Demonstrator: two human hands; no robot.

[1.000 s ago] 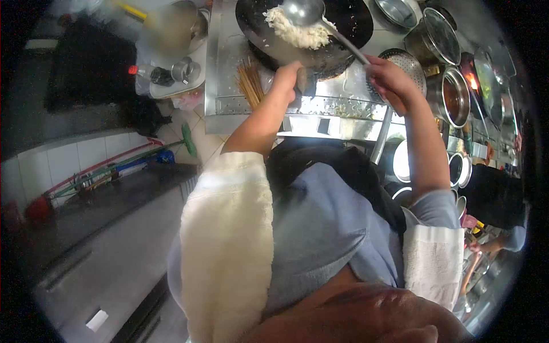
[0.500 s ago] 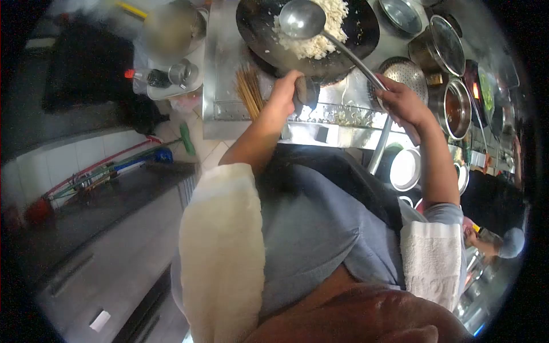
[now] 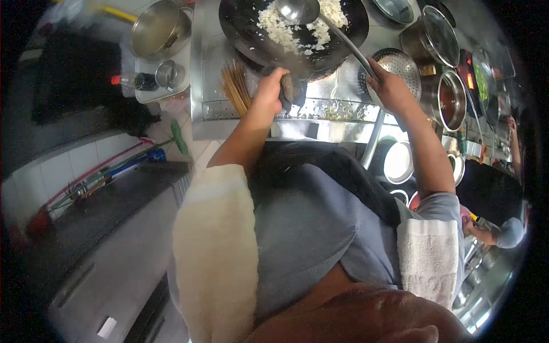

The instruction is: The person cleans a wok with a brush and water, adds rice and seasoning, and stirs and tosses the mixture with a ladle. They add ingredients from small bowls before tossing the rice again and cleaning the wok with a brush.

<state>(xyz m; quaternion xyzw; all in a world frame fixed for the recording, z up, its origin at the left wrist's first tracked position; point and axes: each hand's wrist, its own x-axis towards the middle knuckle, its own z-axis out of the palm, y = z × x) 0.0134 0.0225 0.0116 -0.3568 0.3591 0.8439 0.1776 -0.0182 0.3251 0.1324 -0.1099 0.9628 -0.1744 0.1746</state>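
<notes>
A black wok (image 3: pixel 246 28) at the top of the view holds white rice (image 3: pixel 277 28), loosely spread. My left hand (image 3: pixel 270 90) is closed round a dark cloth (image 3: pixel 287 90) at the wok's near edge; the wok's handle under it is hidden. In my right hand (image 3: pixel 392 87) is the long handle of a metal ladle (image 3: pixel 298 10), whose bowl rests over the rice. A bamboo brush (image 3: pixel 234 88) lies just left of my left hand. Beside my right hand sits a perforated strainer (image 3: pixel 400 71).
Pots, one with reddish liquid (image 3: pixel 452 102), stand at the right. A metal bowl (image 3: pixel 161 30) and a tray (image 3: pixel 150 95) with a bottle are at the upper left. White containers (image 3: pixel 398 163) sit below the counter edge. Another person's arm (image 3: pixel 483 235) shows at far right.
The rice has spread toward the left and into looser clumps. The ladle and wok appear slightly farther left and up. The whole view has shifted a little, with both hands keeping their holds.
</notes>
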